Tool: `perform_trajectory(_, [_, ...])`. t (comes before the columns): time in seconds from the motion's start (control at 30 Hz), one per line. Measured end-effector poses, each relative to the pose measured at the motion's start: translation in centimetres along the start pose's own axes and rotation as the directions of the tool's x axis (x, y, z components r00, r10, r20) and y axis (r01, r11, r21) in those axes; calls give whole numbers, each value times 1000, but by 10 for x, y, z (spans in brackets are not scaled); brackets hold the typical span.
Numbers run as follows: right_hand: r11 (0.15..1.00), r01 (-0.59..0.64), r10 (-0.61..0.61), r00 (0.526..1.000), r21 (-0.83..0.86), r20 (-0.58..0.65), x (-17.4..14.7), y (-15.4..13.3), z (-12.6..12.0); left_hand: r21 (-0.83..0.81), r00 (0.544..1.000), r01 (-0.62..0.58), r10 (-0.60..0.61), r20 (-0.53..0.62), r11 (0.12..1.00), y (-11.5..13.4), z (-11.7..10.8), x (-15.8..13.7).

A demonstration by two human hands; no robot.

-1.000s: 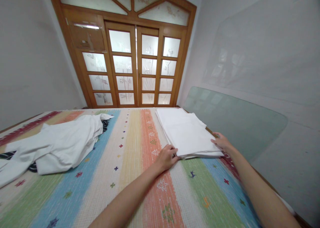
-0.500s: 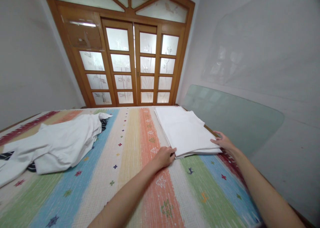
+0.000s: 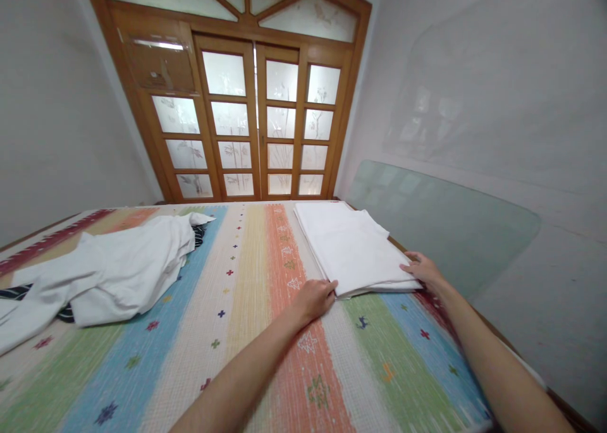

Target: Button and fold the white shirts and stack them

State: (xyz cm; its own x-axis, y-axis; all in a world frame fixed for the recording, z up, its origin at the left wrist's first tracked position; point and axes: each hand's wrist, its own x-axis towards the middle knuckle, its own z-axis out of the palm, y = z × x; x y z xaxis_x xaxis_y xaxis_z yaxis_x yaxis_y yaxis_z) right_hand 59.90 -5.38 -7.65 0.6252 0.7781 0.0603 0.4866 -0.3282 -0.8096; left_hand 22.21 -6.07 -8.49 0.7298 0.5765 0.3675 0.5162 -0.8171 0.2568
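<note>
A folded white cloth [image 3: 360, 256], in several layers, lies flat along the right side of the bed. At its near left corner my left hand [image 3: 314, 301] is closed, thumb and fingers pinching the edge. My right hand [image 3: 424, 271] grips the near right corner, thumb on top and some fingers hidden behind the edge. A crumpled white garment [image 3: 128, 272] with black striped parts is spread loosely on the left of the bed, apart from both hands.
A striped, patterned bed cover [image 3: 246, 332] lies beneath everything. Along the right wall leans a pale green panel [image 3: 441, 218]. Wooden doors with frosted panes [image 3: 279, 123] stand beyond the far end of the bed.
</note>
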Motion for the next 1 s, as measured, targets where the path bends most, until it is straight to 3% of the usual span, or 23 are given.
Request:
perform_trajectory(0.1, [938, 78, -78, 997, -337, 13, 4, -2, -1, 25, 998, 3, -2, -56, 1000, 3, 0, -2])
perform_trajectory(0.23, [726, 148, -198, 980, -672, 2, 0, -15, 3, 50, 989, -47, 54, -138, 998, 5, -1, -3])
perform_trajectory(0.33, [641, 260, -363, 932, -722, 14, -4, -37, 16, 15, 964, -82, 83, -251, 997, 5, -1, -2])
perform_trajectory(0.4, [608, 409, -494, 866, -681, 80, -6, -55, 33, -13, 953, -112, 104, -284, 994, 5, 0, -1])
perform_trajectory(0.5, [562, 559, -594, 786, -610, 173, -8, -79, 69, -7, 971, -134, 130, -198, 991, 3, 1, 0])
perform_trajectory(0.6, [492, 676, -572, 726, -549, 381, -17, -92, 109, 9, 989, -131, 132, -61, 991, 2, 3, 1])
perform_trajectory(0.7, [463, 670, -443, 742, -580, 503, -26, -99, 140, 32, 992, -124, 124, -20, 992, 2, 4, 0])
perform_trajectory(0.87, [467, 658, -375, 753, -591, 542, -27, -114, 162, 72, 992, -122, 125, -26, 990, 3, 6, 0])
perform_trajectory(1.0, [519, 592, -324, 804, -617, 499, -23, -127, 177, 66, 988, -152, 154, -24, 986, 4, 4, 1])
